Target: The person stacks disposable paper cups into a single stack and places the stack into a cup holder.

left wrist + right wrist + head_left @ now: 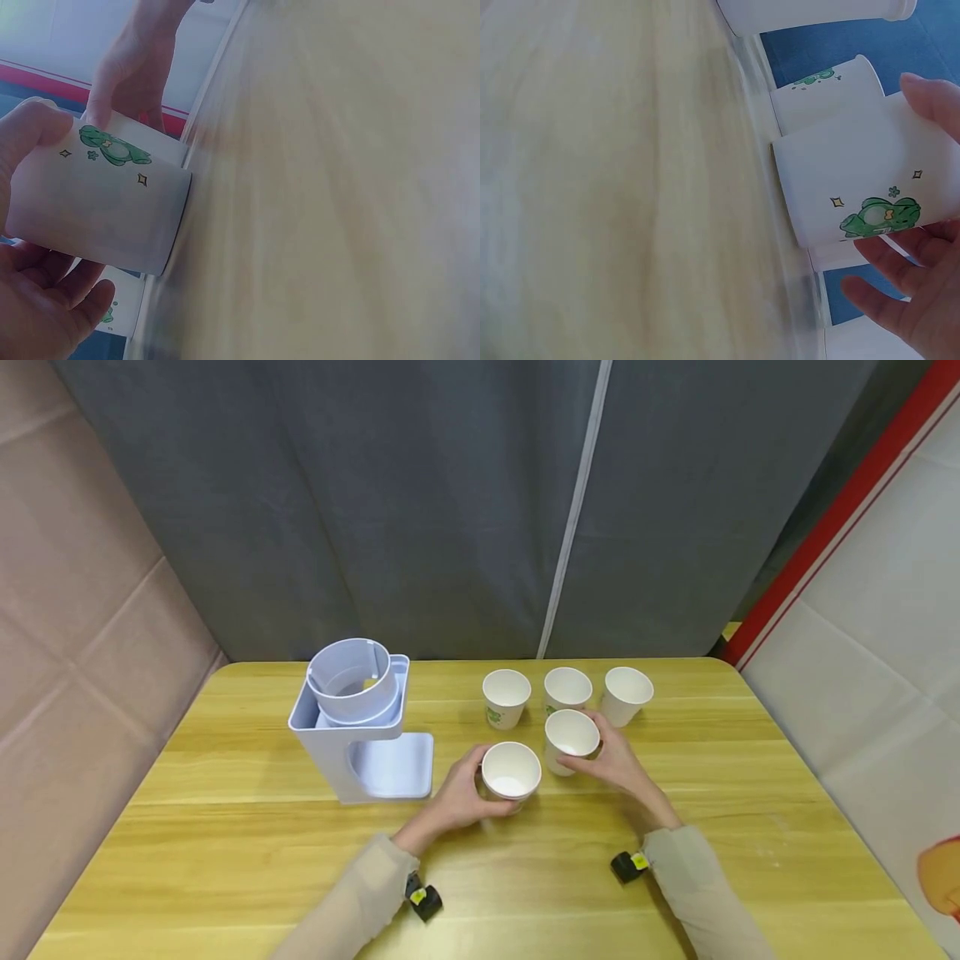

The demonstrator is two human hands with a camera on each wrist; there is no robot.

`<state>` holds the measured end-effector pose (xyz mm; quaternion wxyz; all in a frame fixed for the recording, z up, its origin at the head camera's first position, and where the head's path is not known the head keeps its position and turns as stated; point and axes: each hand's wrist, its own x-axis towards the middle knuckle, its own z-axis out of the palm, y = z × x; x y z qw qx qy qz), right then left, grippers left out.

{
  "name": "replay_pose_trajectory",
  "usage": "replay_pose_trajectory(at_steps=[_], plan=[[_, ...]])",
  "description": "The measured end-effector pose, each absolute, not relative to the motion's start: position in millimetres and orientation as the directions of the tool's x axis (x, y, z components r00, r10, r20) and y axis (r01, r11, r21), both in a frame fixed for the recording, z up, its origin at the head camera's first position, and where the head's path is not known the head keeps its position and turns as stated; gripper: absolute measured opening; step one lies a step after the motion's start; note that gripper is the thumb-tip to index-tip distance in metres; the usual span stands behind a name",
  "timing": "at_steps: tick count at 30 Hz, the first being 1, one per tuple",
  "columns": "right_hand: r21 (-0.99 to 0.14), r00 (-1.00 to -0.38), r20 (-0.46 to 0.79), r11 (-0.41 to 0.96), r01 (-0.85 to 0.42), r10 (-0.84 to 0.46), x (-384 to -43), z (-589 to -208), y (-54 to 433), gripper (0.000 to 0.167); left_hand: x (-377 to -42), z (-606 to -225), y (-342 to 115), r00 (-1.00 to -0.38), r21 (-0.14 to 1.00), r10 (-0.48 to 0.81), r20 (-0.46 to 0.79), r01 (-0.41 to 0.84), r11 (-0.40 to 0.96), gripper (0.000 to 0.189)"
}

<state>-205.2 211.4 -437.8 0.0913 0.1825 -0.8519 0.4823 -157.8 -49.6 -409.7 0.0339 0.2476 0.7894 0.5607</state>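
Note:
My left hand [463, 795] grips a white paper cup [511, 770], thumb on the near side and fingers behind. In the left wrist view this cup [105, 199] bears a green cartoon print and stands upright at the tabletop. A second paper cup [572, 735], slightly farther back and to the right, is held by my right hand [613, 758] from its right side. The right wrist view shows the same green print on that cup [862, 172]. Both cups are open at the top, and the visible inside of each looks white.
Behind stand three more paper cups, a left one [506, 697], a middle one [567, 687] and a right one [627, 695]. A pale lavender plastic stand [322, 760] with a round holder [351, 681] is on the left of the wooden table [540, 893]. A grey curtain hangs behind.

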Motion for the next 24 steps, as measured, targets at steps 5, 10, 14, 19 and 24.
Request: replay_pose_trajectory(at_steps=[5, 10, 14, 19, 24], plan=[[-0.795, -0.931, 0.309, 0.484, -0.366, -0.197, -203, -434, 213, 0.068, -158, -409, -49, -0.875, 0.906, 0.434, 0.216, 0.345, 0.245, 0.07], [-0.771, -0.926, 0.326, 0.513, -0.377, -0.191, -198, -423, 213, 0.068, -158, -408, -49, -0.879, 0.91, 0.429, 0.209, 0.335, 0.244, 0.07], [-0.746, -0.907, 0.375, 0.517, -0.419, -0.195, -194, -410, 210, 0.067, -158, -408, -49, -0.878, 0.91, 0.429, 0.214, 0.339, 0.24, 0.07], [-0.711, -0.879, 0.435, 0.524, -0.469, -0.196, -189, -394, 203, 0.069, -158, -408, -48, -0.875, 0.909, 0.43, 0.222, 0.345, 0.234, 0.069], [-0.694, -0.864, 0.467, 0.526, -0.491, -0.19, -184, -379, 196, 0.073, -157, -408, -48, -0.874, 0.909, 0.428, 0.228, 0.349, 0.229, 0.069]])
